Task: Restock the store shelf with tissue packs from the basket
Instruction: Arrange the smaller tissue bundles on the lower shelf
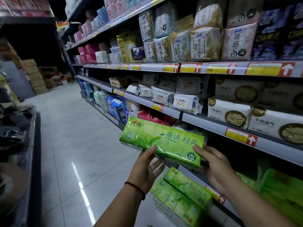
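Note:
I hold a long green tissue pack (162, 141) level in front of the shelving, at the height of the lower shelf. My left hand (146, 167) grips its near bottom edge, thumb on the front face. My right hand (213, 164) clasps its right end. Below the hands lies a stack of more green tissue packs (182, 197); what it rests on is out of sight. More green packs (278, 189) sit on the dim lower shelf at the right. No basket shows in view.
The shelf rail (246, 133) with red and yellow price tags runs just behind the held pack. Wet wipes (185, 102) and white boxed packs (229, 112) fill the shelf above. A tiled aisle floor (73, 128) runs leftward, with cardboard boxes (36, 76) stacked at its far end.

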{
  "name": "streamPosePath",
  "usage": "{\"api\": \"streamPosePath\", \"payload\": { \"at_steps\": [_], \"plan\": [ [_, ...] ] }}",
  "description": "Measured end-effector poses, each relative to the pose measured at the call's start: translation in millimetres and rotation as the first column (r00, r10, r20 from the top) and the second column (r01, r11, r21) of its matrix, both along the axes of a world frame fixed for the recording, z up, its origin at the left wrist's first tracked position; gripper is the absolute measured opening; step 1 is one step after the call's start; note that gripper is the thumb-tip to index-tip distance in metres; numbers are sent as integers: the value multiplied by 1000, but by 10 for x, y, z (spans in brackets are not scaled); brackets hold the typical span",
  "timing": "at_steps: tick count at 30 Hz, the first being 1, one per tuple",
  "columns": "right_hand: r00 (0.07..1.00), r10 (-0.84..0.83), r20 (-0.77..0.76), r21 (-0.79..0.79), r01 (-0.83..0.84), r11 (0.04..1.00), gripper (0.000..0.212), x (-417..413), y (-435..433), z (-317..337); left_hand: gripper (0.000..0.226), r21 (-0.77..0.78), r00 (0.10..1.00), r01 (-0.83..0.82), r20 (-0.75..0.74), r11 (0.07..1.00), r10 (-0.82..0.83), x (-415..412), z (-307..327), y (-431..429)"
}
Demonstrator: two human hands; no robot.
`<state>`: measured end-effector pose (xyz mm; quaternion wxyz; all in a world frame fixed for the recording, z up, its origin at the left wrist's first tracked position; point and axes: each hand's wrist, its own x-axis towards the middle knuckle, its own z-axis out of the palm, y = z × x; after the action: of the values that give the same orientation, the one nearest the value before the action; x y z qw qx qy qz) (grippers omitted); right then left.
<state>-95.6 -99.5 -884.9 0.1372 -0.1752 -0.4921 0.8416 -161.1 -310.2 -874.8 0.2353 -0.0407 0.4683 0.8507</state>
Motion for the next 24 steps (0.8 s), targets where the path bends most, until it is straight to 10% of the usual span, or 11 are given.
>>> {"api": "streamPosePath", "payload": {
  "at_steps": [10, 17, 24],
  "plan": [
    [999, 7, 31, 13, -7, 1000, 48, 40, -32, -1, 92, -36, 984, 167, -63, 985, -169, -13, -119, 46],
    [986, 138, 91, 11, -140, 990, 69, 108, -137, 47, 72, -31, 991, 70, -112, 997, -74, -94, -125, 32],
    [958, 257, 130, 51, -265, 963, 43, 141, -247, 64, 44, -95, 990, -77, -127, 992, 65, -85, -94, 13]
  ]
}}
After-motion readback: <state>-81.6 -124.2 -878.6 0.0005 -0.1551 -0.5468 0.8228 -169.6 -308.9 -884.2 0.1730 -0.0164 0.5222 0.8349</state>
